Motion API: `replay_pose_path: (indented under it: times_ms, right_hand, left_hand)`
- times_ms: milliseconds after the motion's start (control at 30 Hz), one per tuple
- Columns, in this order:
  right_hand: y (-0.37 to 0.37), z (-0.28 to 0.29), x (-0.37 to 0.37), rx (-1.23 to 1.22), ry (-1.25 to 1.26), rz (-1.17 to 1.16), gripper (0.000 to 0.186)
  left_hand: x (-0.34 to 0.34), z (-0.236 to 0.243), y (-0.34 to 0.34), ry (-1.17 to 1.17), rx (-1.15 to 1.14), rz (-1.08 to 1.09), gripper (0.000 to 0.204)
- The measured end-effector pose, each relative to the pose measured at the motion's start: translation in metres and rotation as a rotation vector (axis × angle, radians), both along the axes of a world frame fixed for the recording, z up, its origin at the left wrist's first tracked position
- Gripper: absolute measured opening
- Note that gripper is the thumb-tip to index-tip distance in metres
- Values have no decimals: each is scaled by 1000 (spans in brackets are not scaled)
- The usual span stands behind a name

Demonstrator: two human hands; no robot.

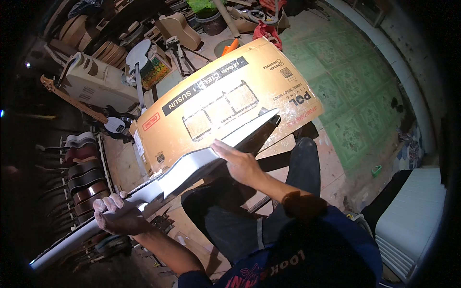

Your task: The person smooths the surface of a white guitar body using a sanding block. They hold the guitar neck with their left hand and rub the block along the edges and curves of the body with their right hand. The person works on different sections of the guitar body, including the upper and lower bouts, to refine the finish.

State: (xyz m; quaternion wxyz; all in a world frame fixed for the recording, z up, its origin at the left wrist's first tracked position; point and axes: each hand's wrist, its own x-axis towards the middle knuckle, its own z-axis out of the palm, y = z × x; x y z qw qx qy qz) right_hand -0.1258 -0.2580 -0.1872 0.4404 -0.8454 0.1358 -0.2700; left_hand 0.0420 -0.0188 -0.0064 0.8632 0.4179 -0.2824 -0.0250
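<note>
I hold a white guitar (pixel 187 165) on its side, slanting from the lower left to the cardboard sheet at upper right. My left hand (pixel 115 216) has its dusty fingers wrapped round the guitar's neck. My right hand (pixel 235 161) grips the upper edge of the body, with the thumb and fingers against the white side. The far end of the body lies at the right part of the large printed cardboard sheet (pixel 283 115), over my dark-trousered knees.
Guitars crowd a rack (pixel 86 177) at left. Another guitar (pixel 115 125) and a pale appliance (pixel 91 81) stand at upper left, near wooden bodies (pixel 180 31) and a potted plant (pixel 209 19). Green tiled floor (pixel 355 96) lies at right, beside a white ribbed object (pixel 410 216).
</note>
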Motion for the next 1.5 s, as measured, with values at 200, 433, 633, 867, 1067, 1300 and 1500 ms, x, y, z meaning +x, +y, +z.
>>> replay_pose_path:
  times_ms: [200, 433, 633, 867, 1067, 1300, 1500]
  right_hand:
    - [-121, -102, -41, -52, 217, -331, 63]
    - [-176, -94, -61, 178, 411, -615, 51]
    - [-72, 16, -38, 371, 287, 204, 81]
    - [-1, 51, -20, 328, 269, 358, 94]
    - [-31, -1, -31, 123, 433, 60, 90]
    - [-161, -122, -70, 121, 454, -267, 89]
    - [-197, -105, -74, 123, 643, -295, 85]
  left_hand:
    - [1, 0, -4, -19, 29, 5, 20]
    - [14, -7, 8, 45, -1, -15, 21]
    - [-2, -1, 0, 19, 32, 67, 24]
    - [-8, -5, 4, 12, 9, 9, 22]
    - [-14, -7, 7, 1, -18, -2, 20]
    - [-8, -5, 3, 9, -27, -7, 19]
    - [0, -6, 12, 12, -21, -27, 18]
